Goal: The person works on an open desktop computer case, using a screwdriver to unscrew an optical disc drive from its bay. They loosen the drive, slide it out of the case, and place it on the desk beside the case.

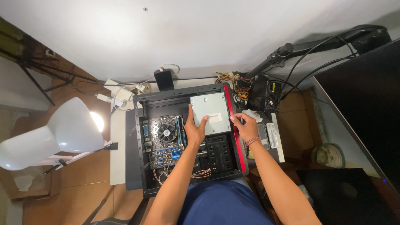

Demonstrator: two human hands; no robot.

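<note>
Grey drive (pixel 210 113) between hands, lamp (pixel 54 133) beside open case (pixel 139 141)

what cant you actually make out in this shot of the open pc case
Head view, the only one:
- Right hand: it grips something thin at the grey drive edge; too small to identify.
- Drive bay under the drive: hidden by the drive and left hand.
- Motherboard parts beyond the fan: too small to tell apart.
- Case near end: covered by the forearms and lap.
- Monitor: cut off by the right edge.
</note>
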